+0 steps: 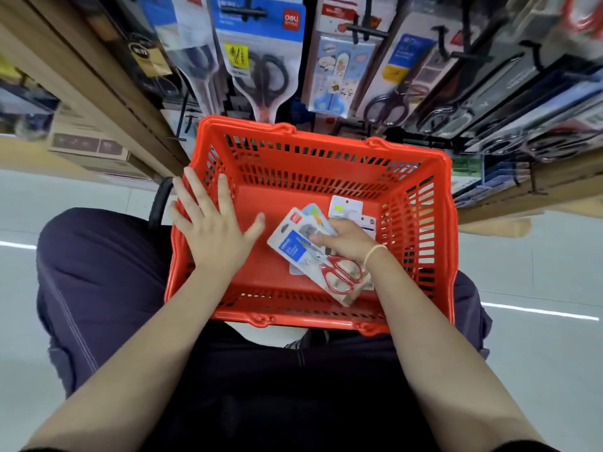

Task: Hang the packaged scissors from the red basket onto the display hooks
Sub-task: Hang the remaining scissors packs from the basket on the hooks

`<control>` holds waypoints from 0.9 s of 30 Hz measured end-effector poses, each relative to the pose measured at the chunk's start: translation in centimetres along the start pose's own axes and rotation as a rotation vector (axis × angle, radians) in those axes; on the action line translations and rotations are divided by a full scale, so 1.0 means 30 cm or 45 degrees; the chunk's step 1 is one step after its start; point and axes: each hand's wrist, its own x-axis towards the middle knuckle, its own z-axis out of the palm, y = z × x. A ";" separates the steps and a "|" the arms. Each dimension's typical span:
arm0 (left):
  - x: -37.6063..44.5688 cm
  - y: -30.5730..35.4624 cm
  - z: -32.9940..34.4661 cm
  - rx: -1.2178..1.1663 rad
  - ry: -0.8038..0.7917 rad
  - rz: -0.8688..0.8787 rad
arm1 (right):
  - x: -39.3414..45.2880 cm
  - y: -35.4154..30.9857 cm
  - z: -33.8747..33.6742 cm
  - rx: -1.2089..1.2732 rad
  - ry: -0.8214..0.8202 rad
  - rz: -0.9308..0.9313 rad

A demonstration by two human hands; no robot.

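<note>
Your left hand (212, 223), fingers spread flat, rests on the left rim of the red slotted plastic basket (424, 223). Inside it, toward the right, your right hand (342, 238) grips a carded pack of red-handled scissors (321, 267); other packs remain beneath. Beyond the basket, crowded black display hooks (362, 29) await.

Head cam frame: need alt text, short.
A person's right hand grips a clear-and-white pack of red-handled scissors inside a red slotted plastic basket on their lap. Their left hand lies flat and open on the basket's left rim, below display hooks of packaged scissors.
</note>
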 end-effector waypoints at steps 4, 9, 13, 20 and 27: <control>-0.003 0.009 -0.040 -0.258 0.033 0.025 | -0.090 -0.136 -0.044 0.482 0.187 -0.173; -0.016 0.118 -0.253 -1.400 -0.539 -0.120 | -0.196 -0.273 -0.076 0.844 0.323 -0.388; -0.055 0.218 -0.390 -1.890 -0.932 -0.069 | -0.299 -0.385 -0.065 0.938 0.384 -0.512; -0.090 0.235 -0.530 -2.186 -0.670 -0.083 | -0.475 -0.486 -0.052 0.703 0.636 -0.651; -0.136 0.223 -0.618 -2.163 -0.461 0.008 | -0.644 -0.458 -0.033 0.560 0.421 -0.818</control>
